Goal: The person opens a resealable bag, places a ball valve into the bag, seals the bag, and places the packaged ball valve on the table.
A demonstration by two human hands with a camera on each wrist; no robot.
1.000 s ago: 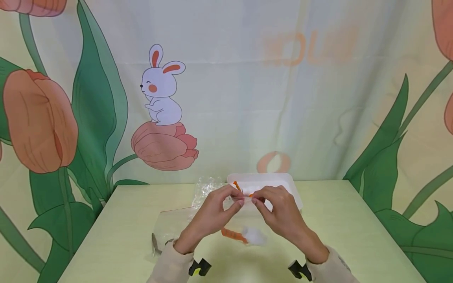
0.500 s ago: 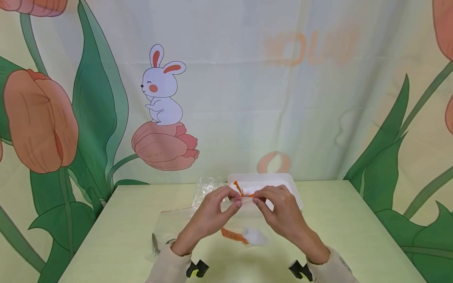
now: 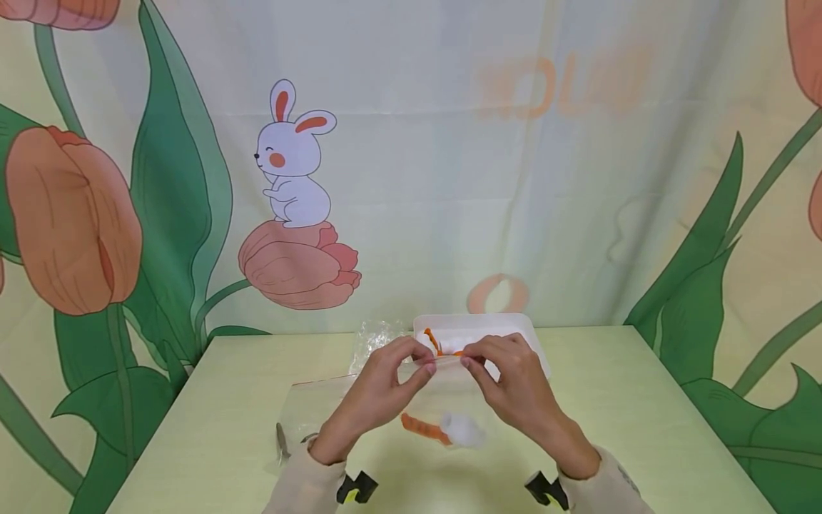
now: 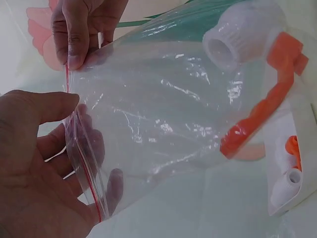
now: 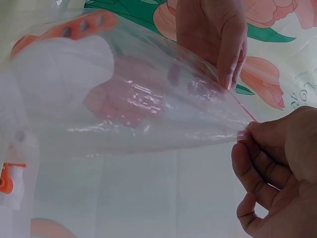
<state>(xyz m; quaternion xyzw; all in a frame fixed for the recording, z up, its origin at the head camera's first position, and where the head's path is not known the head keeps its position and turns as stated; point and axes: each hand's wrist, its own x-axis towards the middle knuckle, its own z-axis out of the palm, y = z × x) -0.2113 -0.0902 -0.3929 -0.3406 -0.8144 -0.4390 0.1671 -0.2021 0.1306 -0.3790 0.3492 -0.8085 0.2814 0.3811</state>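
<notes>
1. The left hand [image 3: 388, 385] has its thumb laid along the lip of a clear zip bag [image 4: 143, 124], with fingers behind the film; the bag is held between them, the hand spread fairly wide.
2. The right hand [image 3: 514, 382] pinches the other end of the same lip between thumb and forefinger, its remaining fingers loosely bent.
3. The bag is thin, glossy, flexible film, creased and full of small highlights; a narrow red line and ridged strips run along its lip. It hangs between the two hands above the bench [image 3: 648, 442].
4. Low in the bag sits a rounded, milky-white piece [image 4: 247, 34] with a ribbed collar and a round hollow mouth. Against it lies a long orange strip [image 4: 262, 111] with a wavy edge; whether the two are joined cannot be told.
5. Beyond the hands stands a smooth white tray [image 3: 534, 350], shallow with rounded corners, bearing smaller orange and white pieces [image 4: 292, 176].
6. Beside the tray lies crumpled, shiny clear plastic [image 3: 375, 343].
7. Nearer the left sleeve [image 3: 302, 485], a flat clear pouch [image 3: 315, 403] with a red edge covers a slim dark-grey object [image 3: 281, 441].
8. Behind, a softly folded curtain [image 3: 411, 178] shows printed tulips and a rabbit.
</notes>
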